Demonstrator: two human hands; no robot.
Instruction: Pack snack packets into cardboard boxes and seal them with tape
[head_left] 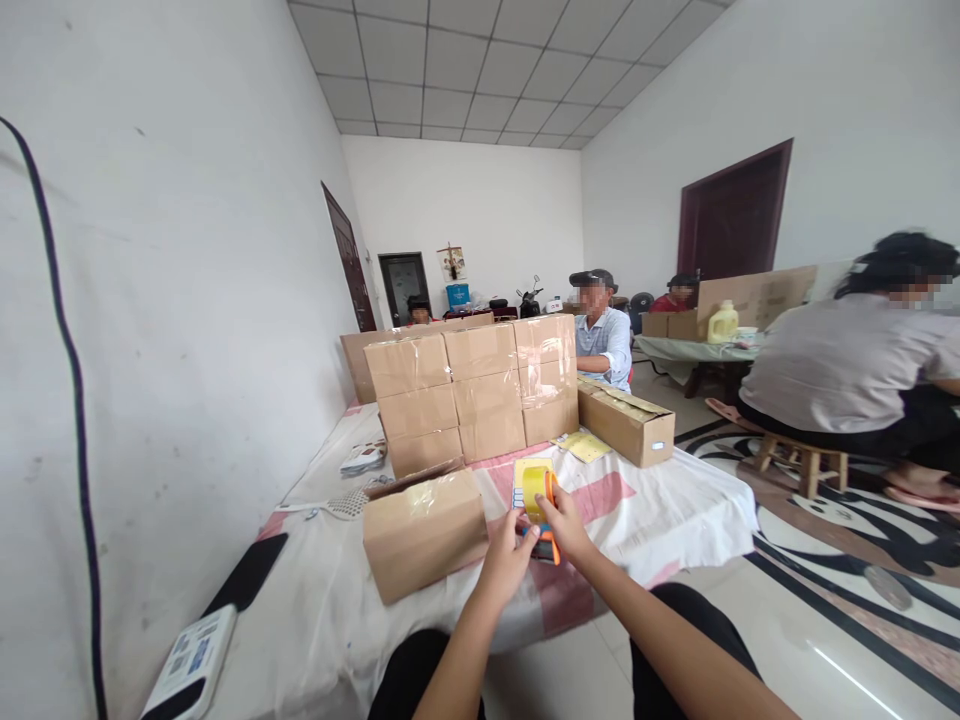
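Note:
A tape dispenser [535,490] with an orange frame and a roll of yellowish tape is held up over the near edge of the table. My right hand [564,522] is closed round its orange side. My left hand [511,552] grips at its lower front end, thumb and fingers closed there; whether they pinch the tape's loose end is too small to tell. Left of my hands lies a closed cardboard box [424,535]. Behind the dispenser is a yellow printed card [520,470], partly hidden by it.
Stacked, taped cartons [480,395] form a wall across the table. A long carton [626,422] lies at the right, near yellow packets [583,446]. A white fly swatter [345,504], a black phone-like slab [246,574] and a white device [191,660] lie left. Several people sit nearby.

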